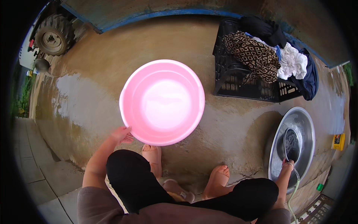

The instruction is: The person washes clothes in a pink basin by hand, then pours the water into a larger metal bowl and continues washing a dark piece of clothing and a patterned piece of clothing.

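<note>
A round pink plastic basin stands before me, its inside pale and bright. My left hand has its thumb against the basin's lower left rim, with the fingers just outside it. Over at the right, my right hand holds a small metal bowl by its near edge. This bowl is within a wide metal basin and has water in it. A pale green hose runs up beside my right wrist towards the small bowl; its end is hard to make out.
A black plastic crate heaped with patterned, white and dark clothes stands at the upper right. The concrete floor is wet. A yellow container is at the far right, a tractor-type wheel at the upper left.
</note>
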Demonstrator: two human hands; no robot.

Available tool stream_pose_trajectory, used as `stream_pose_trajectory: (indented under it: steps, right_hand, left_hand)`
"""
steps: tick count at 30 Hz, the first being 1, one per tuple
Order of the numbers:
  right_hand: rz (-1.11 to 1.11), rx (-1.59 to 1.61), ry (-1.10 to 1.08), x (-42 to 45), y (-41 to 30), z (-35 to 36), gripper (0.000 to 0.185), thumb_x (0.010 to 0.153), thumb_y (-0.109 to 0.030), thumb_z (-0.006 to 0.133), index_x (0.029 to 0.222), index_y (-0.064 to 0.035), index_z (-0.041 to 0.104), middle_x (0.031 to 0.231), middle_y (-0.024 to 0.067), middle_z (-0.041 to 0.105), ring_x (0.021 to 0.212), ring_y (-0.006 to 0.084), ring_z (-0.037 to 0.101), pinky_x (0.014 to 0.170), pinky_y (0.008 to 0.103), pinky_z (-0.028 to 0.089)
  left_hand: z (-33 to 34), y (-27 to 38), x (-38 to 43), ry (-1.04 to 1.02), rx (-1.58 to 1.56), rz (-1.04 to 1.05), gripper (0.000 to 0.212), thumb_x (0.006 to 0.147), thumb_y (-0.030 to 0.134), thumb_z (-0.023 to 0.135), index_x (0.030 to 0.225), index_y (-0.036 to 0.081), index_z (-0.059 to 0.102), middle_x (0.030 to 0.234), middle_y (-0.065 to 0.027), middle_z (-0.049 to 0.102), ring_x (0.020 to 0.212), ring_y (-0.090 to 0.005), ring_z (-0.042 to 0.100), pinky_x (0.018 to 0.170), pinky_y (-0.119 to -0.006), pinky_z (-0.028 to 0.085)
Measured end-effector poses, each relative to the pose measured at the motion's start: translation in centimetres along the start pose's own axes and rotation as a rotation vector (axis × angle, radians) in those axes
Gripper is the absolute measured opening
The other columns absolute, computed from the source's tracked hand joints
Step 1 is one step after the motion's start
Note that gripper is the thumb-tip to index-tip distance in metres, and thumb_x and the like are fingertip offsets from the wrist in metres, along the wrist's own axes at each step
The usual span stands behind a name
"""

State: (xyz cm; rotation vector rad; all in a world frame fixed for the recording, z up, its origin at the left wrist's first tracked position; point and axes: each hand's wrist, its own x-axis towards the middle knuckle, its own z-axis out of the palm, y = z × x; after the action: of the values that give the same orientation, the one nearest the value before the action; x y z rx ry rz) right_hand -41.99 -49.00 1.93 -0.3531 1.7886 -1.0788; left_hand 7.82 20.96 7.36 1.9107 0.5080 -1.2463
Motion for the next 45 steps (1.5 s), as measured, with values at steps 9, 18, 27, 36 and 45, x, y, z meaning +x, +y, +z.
stream_pose_trajectory:
  steps: [9, 18, 27, 36, 45]
  right_hand:
    - [-0.348, -0.394, -0.485, -14.6, -6.1, -1.2, 0.031, 0.057, 0.004, 0.041, 0.086, -0.0040, 0.049, 0.072, 0.0066, 0.050, 0.064, 0.0212, 0.053, 0.055, 0.0359, 0.051]
    - [-0.224, -0.821, -1.085, -33.6, 0.5, 8.3, 0.047, 0.055, 0.009, 0.042, 0.100, -0.0035, 0.048, 0.082, 0.0086, 0.055, 0.072, 0.0222, 0.055, 0.065, 0.0314, 0.047]
    - [-0.412, -1.209, -1.344, -51.7, 14.2, 14.7, 0.046, 0.059, 0.007, 0.043, 0.103, -0.0050, 0.049, 0.076, 0.0075, 0.056, 0.055, 0.0171, 0.055, 0.037, 0.0293, 0.047]
    - [-0.521, -1.270, -1.407, -59.2, 16.9, 17.4, 0.045, 0.058, 0.005, 0.043, 0.101, -0.0046, 0.049, 0.073, 0.0079, 0.055, 0.052, 0.0199, 0.056, 0.034, 0.0326, 0.048]
    - [-0.492, -1.232, -1.300, -54.8, 17.9, 18.7, 0.041, 0.056, 0.006, 0.044, 0.095, -0.0040, 0.050, 0.068, 0.0077, 0.053, 0.047, 0.0213, 0.054, 0.031, 0.0343, 0.047]
  left_hand:
    - [3.4, -1.3, -0.3, 0.004, -0.569, 0.215, 0.040, 0.084, 0.037, 0.039, 0.101, 0.001, 0.043, 0.080, -0.0115, 0.054, 0.062, -0.0201, 0.056, 0.056, -0.033, 0.049]
    - [5.2, -1.8, 1.2, 0.142, -0.845, 0.394, 0.030, 0.083, 0.032, 0.043, 0.092, 0.003, 0.047, 0.075, -0.0083, 0.057, 0.058, -0.0180, 0.056, 0.048, -0.032, 0.048]
    - [4.2, -0.8, 2.5, 0.285, -1.187, 0.550, 0.020, 0.081, 0.019, 0.048, 0.089, 0.000, 0.051, 0.082, -0.0085, 0.057, 0.069, -0.0153, 0.055, 0.058, -0.025, 0.046]
    - [-3.2, 0.8, -2.6, 0.417, -1.368, 0.686, 0.010, 0.073, 0.007, 0.054, 0.077, -0.002, 0.053, 0.073, -0.0103, 0.058, 0.057, -0.0136, 0.053, 0.053, -0.023, 0.044]
    - [-8.8, 3.8, -9.2, 1.083, -0.499, 0.936, 0.013, 0.072, 0.011, 0.056, 0.064, 0.001, 0.052, 0.058, -0.0072, 0.056, 0.049, -0.0121, 0.051, 0.045, -0.026, 0.040]
